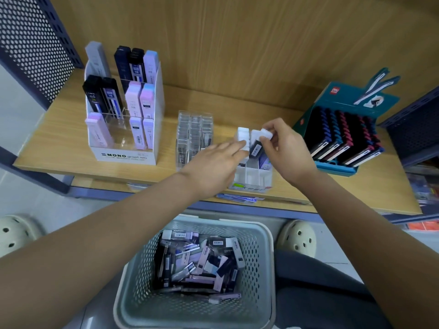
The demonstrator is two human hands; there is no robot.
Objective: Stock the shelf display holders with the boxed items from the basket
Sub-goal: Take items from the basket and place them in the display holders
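Box (pixel 257 146) pinched in right hand (pixel 285 148), tipped over white holder (pixel 251 178) on shelf (pixel 59 143), ready to slide in. Left hand (pixel 213 167) flat and open, steadying boxes (pixel 243 136) standing there. More boxes (pixel 202 257) waiting down in basket (pixel 257 281).

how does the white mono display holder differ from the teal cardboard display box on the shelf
The white MONO display holder has clear dividers and some empty slots; the teal cardboard display box looks packed full. The holder's cases are black, navy and pastel pink-blue; the box's rows are dark with blue and red edges. Both stand on the wooden shelf.
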